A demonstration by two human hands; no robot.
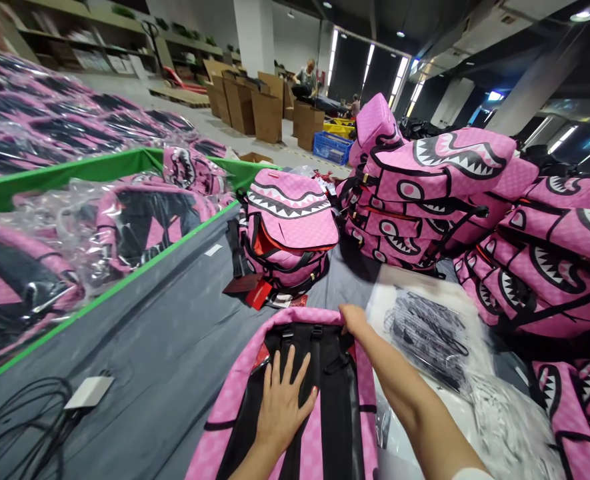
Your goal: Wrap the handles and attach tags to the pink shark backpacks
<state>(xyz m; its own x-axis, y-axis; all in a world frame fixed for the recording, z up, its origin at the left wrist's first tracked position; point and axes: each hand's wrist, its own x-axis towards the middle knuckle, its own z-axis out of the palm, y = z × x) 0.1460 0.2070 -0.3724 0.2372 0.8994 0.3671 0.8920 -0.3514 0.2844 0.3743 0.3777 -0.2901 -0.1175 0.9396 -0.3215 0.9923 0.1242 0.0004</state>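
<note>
A pink backpack [312, 437] with black straps and a black back panel lies in front of me, its back facing up. My left hand [283, 393] rests flat on that panel with the fingers spread. At the backpack's top right corner, my right hand [353, 321] has its fingers curled over the pink edge, fingertips partly hidden. Just beyond stands a smaller pink bag [295, 220] with a shark-tooth print and red tags [259, 293] hanging at its front.
Pink backpacks [435, 193] are piled at the right. Clear plastic bags [509, 420] lie beside my right arm. Behind a green-edged divider [139, 257], plastic-wrapped backpacks [149, 213] fill the left. Black cables [35, 427] lie at lower left. Cardboard boxes [267, 117] and a person [306, 77] are farther back.
</note>
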